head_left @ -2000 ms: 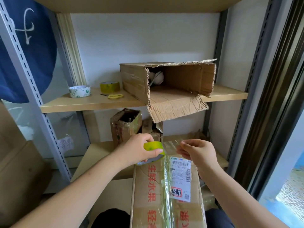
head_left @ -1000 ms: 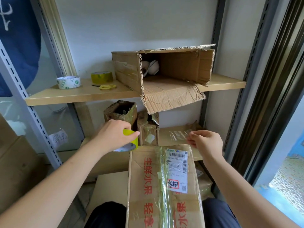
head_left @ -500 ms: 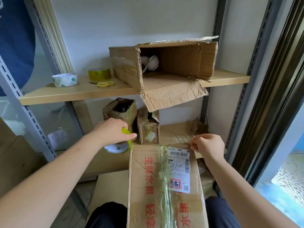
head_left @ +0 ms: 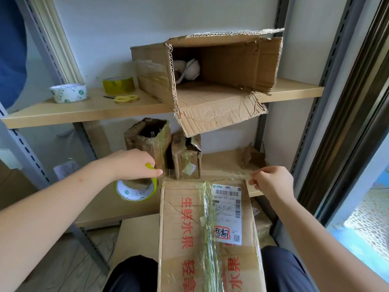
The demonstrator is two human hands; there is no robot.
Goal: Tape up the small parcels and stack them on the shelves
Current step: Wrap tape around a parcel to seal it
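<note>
A wooden top shelf runs across the middle of the frame. On it, from the left, sit a white tape roll, a yellow tape roll, yellow scissors and a big open box. The lower shelf holds two small parcels.

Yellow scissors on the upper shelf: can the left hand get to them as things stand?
Probably not yet: the left hand grips the tape roll. The path up to the scissors looks clear.
</note>
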